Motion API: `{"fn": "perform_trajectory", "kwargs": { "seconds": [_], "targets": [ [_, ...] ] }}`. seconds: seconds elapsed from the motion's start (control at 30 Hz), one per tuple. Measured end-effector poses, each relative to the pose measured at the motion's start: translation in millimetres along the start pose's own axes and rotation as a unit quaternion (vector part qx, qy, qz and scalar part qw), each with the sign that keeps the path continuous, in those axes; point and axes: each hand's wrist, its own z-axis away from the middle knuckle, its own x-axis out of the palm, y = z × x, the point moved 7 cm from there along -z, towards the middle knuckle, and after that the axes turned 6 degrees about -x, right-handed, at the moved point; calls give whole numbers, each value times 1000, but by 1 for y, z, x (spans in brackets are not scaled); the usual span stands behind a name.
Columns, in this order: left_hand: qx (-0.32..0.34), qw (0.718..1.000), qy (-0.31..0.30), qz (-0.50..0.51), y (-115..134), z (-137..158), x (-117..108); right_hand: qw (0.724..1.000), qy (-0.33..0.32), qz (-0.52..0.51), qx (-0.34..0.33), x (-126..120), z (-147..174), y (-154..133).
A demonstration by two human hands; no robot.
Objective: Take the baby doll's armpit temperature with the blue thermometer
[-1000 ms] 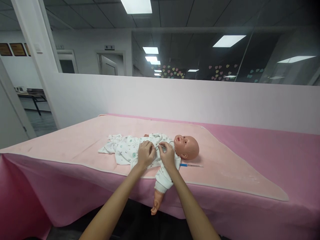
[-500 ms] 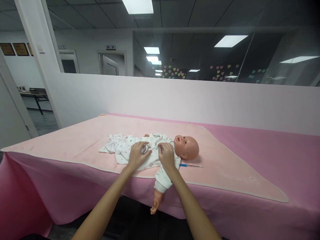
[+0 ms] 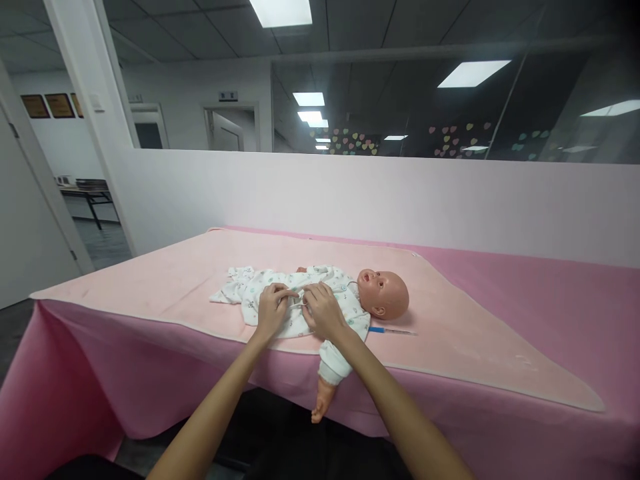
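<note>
A baby doll (image 3: pixel 384 295) lies on its back with its head to the right, dressed in a white printed baby gown (image 3: pixel 253 297). Both of my hands are over the front of the gown. The fingers of my left hand (image 3: pixel 273 311) are bent and pinch at a thin white tie (image 3: pixel 297 305) on the gown. Close beside it, my right hand (image 3: pixel 324 311) pinches at the same tie, its fingertips partly hidden. The doll's near arm (image 3: pixel 324 398) hangs over the table's front edge, its sleeve bunched below my right wrist.
A thin blue-handled tool (image 3: pixel 377 329), perhaps a thermometer or brush, lies by the doll's shoulder. Under the doll, a peach blanket (image 3: pixel 465 347) covers part of the pink tablecloth (image 3: pixel 565 300). Behind the table stands a white half-wall (image 3: pixel 350 200) with glass above.
My right hand has moved left from the gown's upper chest to the tie, and the two hands are now closer together. The view has shifted slightly.
</note>
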Motion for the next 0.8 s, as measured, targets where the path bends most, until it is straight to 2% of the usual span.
{"fn": "perform_trajectory", "kwargs": {
  "seconds": [0.1,0.27,0.33,0.63,0.8],
  "targets": [
    [-1,1000,-11,-19,3,0,1,999,20,-29,26,-3,2,5],
    [16,997,-24,-66,10,2,5,987,47,-54,141,4,6,27],
    [28,995,-25,-91,12,3,8,983,54,-62,167,8,7,32],
    [81,977,-28,-193,22,7,15,982,51,-73,164,11,6,34],
    [86,975,-37,-204,23,8,19,982,49,-75,164,11,6,34]
  ]
}}
